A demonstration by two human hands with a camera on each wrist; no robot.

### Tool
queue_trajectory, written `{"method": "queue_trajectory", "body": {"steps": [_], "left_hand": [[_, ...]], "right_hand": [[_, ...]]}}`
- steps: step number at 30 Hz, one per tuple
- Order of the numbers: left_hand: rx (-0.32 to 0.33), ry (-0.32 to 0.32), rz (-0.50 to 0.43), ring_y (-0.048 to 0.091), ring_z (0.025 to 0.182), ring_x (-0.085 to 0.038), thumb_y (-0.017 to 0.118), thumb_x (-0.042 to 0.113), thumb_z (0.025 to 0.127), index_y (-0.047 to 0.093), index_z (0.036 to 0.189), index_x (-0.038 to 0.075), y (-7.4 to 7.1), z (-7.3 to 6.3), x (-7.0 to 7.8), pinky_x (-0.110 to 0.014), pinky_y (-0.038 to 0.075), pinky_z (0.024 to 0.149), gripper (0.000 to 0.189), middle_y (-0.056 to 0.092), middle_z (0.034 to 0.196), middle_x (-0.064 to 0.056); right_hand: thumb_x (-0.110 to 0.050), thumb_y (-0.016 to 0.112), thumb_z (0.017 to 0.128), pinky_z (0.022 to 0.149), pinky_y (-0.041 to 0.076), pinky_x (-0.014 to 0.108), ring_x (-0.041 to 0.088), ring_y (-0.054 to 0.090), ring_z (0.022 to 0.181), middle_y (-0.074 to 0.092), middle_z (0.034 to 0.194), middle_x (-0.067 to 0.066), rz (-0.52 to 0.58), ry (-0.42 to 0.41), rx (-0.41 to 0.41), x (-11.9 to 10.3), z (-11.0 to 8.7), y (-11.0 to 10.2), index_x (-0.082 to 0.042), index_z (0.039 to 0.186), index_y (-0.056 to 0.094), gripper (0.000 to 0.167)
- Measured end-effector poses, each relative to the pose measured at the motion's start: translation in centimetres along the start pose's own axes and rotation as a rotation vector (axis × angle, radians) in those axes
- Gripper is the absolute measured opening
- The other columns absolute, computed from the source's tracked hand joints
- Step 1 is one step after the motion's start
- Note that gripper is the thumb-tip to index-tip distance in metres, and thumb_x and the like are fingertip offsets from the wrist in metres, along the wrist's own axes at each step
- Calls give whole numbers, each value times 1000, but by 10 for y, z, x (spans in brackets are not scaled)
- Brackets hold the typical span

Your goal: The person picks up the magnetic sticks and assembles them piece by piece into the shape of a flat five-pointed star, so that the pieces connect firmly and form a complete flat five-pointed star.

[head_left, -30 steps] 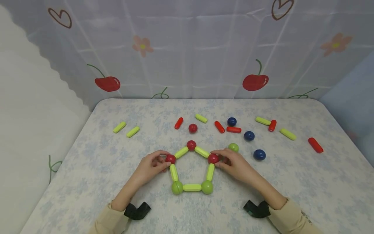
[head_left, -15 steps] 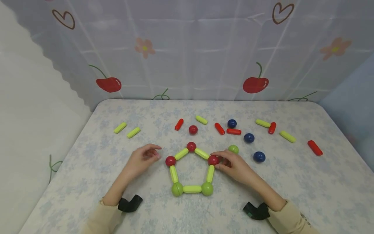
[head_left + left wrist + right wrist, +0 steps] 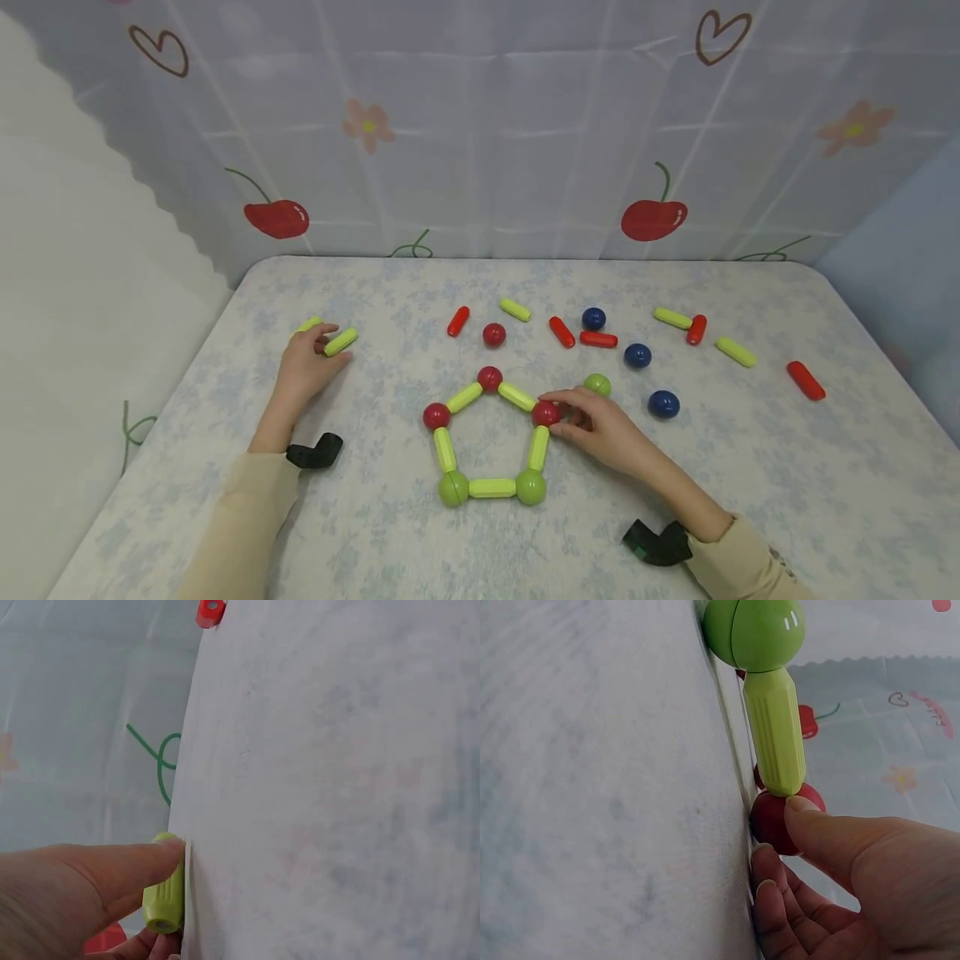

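At the table's left, my left hand (image 3: 306, 367) has thumb and fingers around a yellow-green magnetic rod (image 3: 341, 342). In the left wrist view the thumb lies across that rod (image 3: 163, 900), with fingertips on its other side. Another yellow-green rod (image 3: 310, 323) shows partly behind this hand. My right hand (image 3: 600, 421) pinches the red ball (image 3: 546, 413) at the right corner of a pentagon of yellow-green rods (image 3: 492, 488) and balls. Its other corners are a red ball (image 3: 490, 379) at the top, a red ball (image 3: 436, 416) at left, and two green balls (image 3: 453, 488) below.
Beyond the pentagon lie a loose red ball (image 3: 494, 335), red rods (image 3: 597, 340) and more yellow-green rods (image 3: 736, 352). Several blue balls (image 3: 663, 404) and a green ball (image 3: 597, 384) lie near the right hand. A printed curtain (image 3: 480, 125) hangs behind the table.
My left hand has let go of the pentagon's left red ball and moved left and away to the loose yellow-green rod. The right hand stays on its red ball.
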State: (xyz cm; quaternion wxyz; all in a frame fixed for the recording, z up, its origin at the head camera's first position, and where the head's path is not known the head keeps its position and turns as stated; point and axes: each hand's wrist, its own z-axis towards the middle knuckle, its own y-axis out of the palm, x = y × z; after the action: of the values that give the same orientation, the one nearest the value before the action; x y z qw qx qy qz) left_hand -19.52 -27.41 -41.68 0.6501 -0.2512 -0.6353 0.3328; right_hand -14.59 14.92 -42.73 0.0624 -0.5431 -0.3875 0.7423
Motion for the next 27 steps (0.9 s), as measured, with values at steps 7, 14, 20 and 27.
{"method": "queue_trajectory", "body": {"steps": [7,14,20,27], "left_hand": [[16,-26,41,52,85,-32,66,13,89,60,113,-5,2,-1,-1,-43,42,73,31,58,99,-21],[-102,13,-78,54,82,-25,68,23,88,64,111,0,2,-14,7,-36,44,68,33,61,95,-14],[-278,-15,-336,56,79,-19,71,22,85,64,108,1,10,-30,15,-25,45,65,32,63,93,-7],[-401,-20,-472,61,86,-20,70,17,86,63,112,-3,17,-38,29,-26,47,73,34,64,99,-10]], "right_hand": [[-10,70,85,61,45,26,11,51,72,54,93,-4,-2,21,-8,1,1,0,-12,121,61,38],[-11,69,86,60,44,26,11,50,71,54,93,-4,5,0,-3,2,0,-1,-10,121,61,36],[-10,70,85,61,45,25,10,51,71,54,92,-4,0,6,3,2,0,0,-11,121,62,37],[-10,70,85,60,45,26,11,51,71,54,93,-4,4,-3,4,4,0,1,-10,120,62,37]]}}
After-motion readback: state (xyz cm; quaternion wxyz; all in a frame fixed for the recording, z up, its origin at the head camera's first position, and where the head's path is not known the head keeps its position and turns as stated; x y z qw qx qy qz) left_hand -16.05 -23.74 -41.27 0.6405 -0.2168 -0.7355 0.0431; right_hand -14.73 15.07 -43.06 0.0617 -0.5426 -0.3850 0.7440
